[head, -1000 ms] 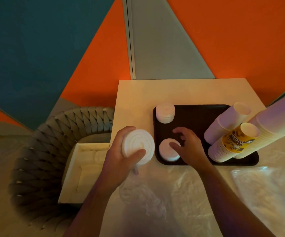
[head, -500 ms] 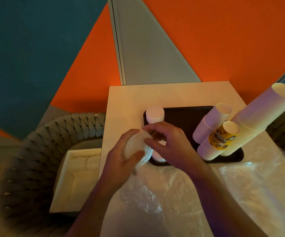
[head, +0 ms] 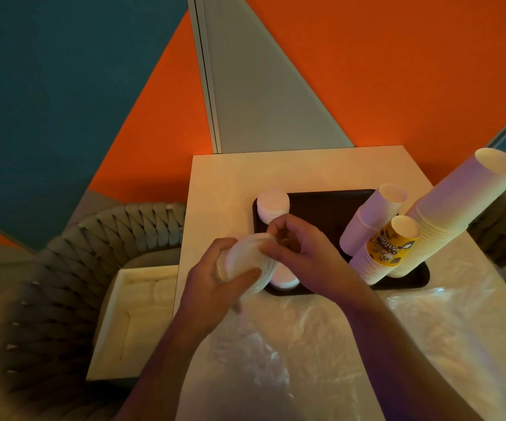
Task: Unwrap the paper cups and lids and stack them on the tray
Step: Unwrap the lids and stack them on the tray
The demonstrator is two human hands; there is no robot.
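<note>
- A stack of white lids (head: 247,262) is being gripped in the left hand (head: 215,284), its axis tilted up and away.
- Its far rim is being pinched by the right hand (head: 300,256).
- Just beyond the grip, a short lid pile (head: 285,279) is sitting on the dark tray (head: 321,205); the right hand is being judged nearer.

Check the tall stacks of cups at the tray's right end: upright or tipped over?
Upright. All three cup stacks stand base-down on the tray, open mouths up; their lean matches the wide-angle view.
</note>
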